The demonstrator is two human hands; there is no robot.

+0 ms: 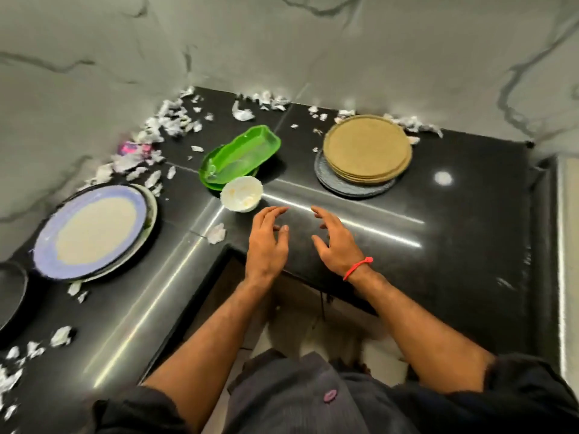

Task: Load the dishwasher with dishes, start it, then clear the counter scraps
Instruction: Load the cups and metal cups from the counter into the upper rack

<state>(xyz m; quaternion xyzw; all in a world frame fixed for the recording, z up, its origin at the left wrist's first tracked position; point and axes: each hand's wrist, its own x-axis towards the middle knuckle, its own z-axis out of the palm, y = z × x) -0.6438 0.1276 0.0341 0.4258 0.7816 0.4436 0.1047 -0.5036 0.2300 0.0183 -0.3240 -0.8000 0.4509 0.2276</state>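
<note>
Two hands hover over a glossy black L-shaped counter [438, 245], holding nothing: the left hand [268, 242] and right hand [336, 242] both have loosely spread, slightly bent fingers. One small round white bowl [241, 194] sits just beyond the left fingertips, touching two stacked green oblong plastic trays [238, 158]. To the right, a stack of several tan round plates [367, 148] rests on one dark plate [329, 180]. At left lies one blue-rimmed plate [91, 230] atop others. Many crumpled white paper scraps [169, 120] litter the counter along the marbled wall [282, 42].
</note>
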